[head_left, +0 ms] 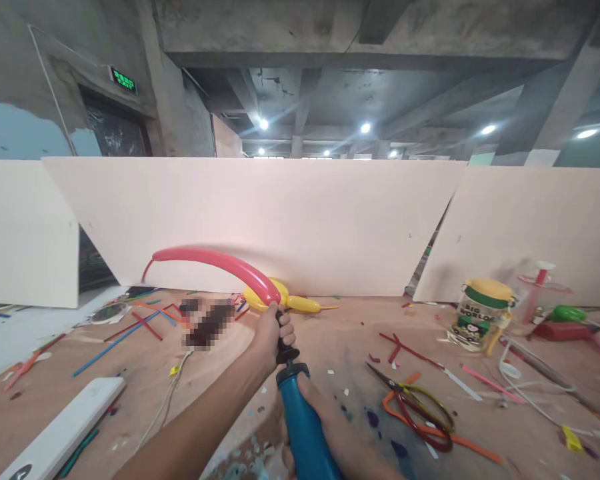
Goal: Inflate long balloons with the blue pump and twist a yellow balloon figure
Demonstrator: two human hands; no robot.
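My left hand (270,335) is closed around the black end of a blue hand balloon pump (305,430), at the neck of a red long balloon (220,260). The balloon is inflated and curves up and to the left, with a thin limp tail at its far end. My right hand (327,413) wraps around the blue pump body, and its fingers are partly hidden behind it. Just beyond my left hand, a yellow twisted balloon (300,304) lies on the table, partly covered by the red one.
Scissors (415,407) lie at right among limp balloons. A clear jar (480,317) with a yellow lid stands behind them. At lower left is a white power strip (70,427). White boards (260,207) stand along the back of the brown-covered table (340,347).
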